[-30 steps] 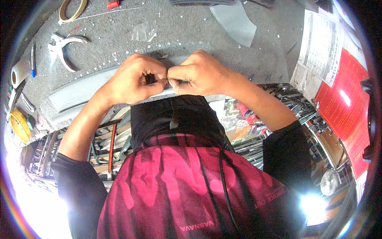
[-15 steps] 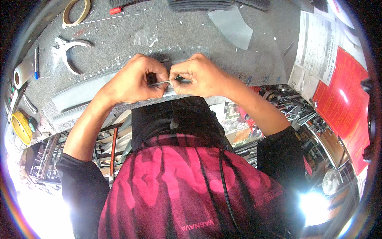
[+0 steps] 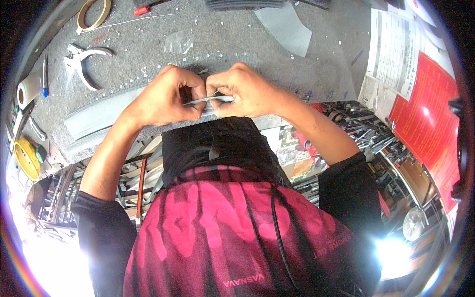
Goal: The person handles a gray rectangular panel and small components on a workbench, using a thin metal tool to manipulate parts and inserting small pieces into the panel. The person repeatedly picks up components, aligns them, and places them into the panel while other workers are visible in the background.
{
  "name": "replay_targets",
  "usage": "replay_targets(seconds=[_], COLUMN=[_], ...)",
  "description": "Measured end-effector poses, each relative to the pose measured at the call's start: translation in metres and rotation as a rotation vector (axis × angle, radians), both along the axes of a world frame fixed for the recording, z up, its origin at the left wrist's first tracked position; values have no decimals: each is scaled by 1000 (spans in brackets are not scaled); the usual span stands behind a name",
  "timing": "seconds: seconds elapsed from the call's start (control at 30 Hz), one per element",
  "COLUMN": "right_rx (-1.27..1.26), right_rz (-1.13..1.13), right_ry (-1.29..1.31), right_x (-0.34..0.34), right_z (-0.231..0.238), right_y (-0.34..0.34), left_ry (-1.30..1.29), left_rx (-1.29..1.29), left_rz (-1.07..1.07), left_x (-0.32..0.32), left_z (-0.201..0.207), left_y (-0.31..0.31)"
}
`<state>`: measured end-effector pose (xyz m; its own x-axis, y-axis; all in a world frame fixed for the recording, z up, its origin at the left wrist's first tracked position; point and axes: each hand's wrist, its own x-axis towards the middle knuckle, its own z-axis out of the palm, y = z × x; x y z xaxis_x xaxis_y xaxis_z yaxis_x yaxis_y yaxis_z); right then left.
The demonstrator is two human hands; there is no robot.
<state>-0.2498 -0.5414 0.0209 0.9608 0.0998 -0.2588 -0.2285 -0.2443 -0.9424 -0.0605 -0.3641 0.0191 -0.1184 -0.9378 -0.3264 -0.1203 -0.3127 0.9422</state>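
Close together over the near edge of the worktable, my left hand [image 3: 166, 101] and my right hand [image 3: 247, 94] both have their fingers closed in a pinch. Between them they grip a thin, flexible grey strip [image 3: 225, 99], which looks slightly bent at the middle; most of it is hidden by the fingers. Long, slightly curved grey pieces of sheet [image 3: 99, 115] lie layered on the table, running from the left to beneath my left hand. Hand pliers [image 3: 81, 63] with pale handles rest open on the table beyond them.
Farther back are a roll of tape [image 3: 79, 20], a small red object [image 3: 141, 11] and a grey curved cut-out [image 3: 287, 30]. A pen [image 3: 45, 79], a white roll [image 3: 25, 94] and a yellow round object [image 3: 27, 158] line the left side. Red printed sheet [image 3: 428, 119] at right.
Both hands stay pinched on the grey strip. My right hand has shifted slightly left and up, and more of the strip shows at its fingers. The view has shifted a little.
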Motion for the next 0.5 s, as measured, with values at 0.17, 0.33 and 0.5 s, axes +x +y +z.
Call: replay_targets(seconds=[0.17,0.33,0.5], right_rx=[-22,0,43], right_rz=[-10,-28,-6], right_ry=[-12,-116,-153], right_x=[-4,-5,-9], right_z=[0,-5,-10], right_y=[0,2,0], left_ry=[-21,-20,24], left_rx=[-101,-146,-194], left_rz=[23,34,9], left_x=[-4,-7,-4], left_z=[-4,-6,-9], left_y=[-1,1,0])
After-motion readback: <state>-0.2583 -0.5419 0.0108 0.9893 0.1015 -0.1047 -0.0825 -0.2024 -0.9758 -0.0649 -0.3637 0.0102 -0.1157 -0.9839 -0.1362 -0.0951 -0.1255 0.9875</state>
